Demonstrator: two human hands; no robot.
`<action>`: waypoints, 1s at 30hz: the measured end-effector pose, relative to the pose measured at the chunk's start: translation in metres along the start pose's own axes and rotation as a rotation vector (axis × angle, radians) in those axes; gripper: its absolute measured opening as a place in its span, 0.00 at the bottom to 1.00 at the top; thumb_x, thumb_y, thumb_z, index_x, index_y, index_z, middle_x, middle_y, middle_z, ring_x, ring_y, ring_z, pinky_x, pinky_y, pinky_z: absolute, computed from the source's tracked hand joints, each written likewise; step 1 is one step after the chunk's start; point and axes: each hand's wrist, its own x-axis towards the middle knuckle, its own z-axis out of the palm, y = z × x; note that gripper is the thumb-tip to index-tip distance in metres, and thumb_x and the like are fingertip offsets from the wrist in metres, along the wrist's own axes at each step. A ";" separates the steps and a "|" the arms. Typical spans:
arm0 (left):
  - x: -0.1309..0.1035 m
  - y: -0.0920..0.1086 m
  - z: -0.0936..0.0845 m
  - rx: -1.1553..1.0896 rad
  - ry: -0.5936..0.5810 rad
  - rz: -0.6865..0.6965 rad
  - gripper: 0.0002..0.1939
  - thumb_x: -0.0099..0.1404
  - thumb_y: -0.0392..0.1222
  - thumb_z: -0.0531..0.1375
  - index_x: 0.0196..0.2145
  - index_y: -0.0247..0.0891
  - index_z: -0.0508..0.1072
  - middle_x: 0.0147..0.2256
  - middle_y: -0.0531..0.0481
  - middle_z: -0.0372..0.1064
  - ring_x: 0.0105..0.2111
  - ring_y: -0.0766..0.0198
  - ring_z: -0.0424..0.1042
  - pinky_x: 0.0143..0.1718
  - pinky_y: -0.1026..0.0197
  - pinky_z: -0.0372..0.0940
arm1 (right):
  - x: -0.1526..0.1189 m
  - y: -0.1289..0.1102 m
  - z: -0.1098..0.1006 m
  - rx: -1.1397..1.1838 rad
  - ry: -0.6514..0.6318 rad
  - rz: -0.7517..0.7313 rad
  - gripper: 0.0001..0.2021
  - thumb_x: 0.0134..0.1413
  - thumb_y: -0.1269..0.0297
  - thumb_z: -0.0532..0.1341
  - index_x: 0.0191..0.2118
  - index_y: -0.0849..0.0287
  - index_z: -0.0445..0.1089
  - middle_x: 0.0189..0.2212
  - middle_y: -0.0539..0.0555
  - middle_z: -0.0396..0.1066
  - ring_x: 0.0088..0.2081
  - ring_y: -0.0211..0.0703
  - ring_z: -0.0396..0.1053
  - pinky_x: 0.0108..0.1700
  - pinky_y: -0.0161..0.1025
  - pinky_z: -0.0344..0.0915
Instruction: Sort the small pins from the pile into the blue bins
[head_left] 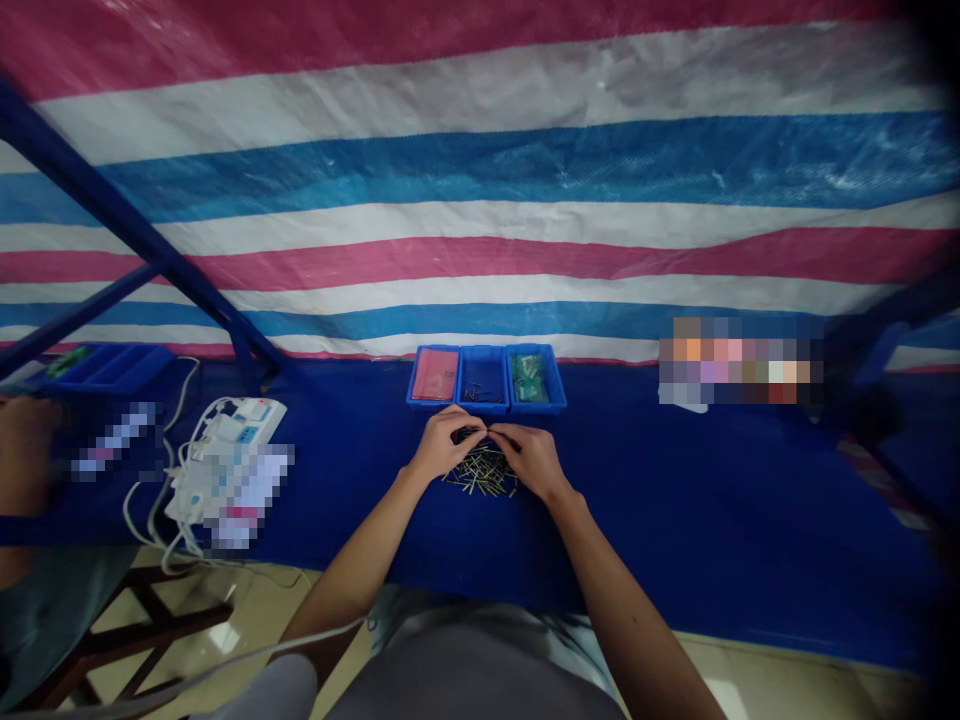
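My left hand (444, 442) and my right hand (531, 456) meet with pinched fingertips over a pile of thin brass-coloured pieces (486, 474) on the blue table. Whatever is between the fingertips is too small to make out. Just beyond my hands stands a blue tray in three parts. Its left bin holds a pink sheet or packet (436, 374), its middle bin (482, 371) a few small dark pieces, and its right bin green-tinted small parts (529, 378).
White power strips (259, 422) with looped cables lie at the left. Beyond them are another blue tray (120, 368) and a person's hand (26, 450). Blurred items (739, 362) sit at the back right. Striped sheeting (480, 225) hangs behind the table.
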 end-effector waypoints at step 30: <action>0.000 -0.003 0.001 0.032 -0.068 -0.054 0.11 0.70 0.45 0.59 0.36 0.36 0.78 0.28 0.48 0.73 0.27 0.65 0.66 0.32 0.63 0.59 | 0.002 -0.007 -0.004 -0.011 0.060 0.005 0.14 0.65 0.55 0.58 0.40 0.56 0.77 0.25 0.50 0.74 0.25 0.37 0.69 0.31 0.34 0.62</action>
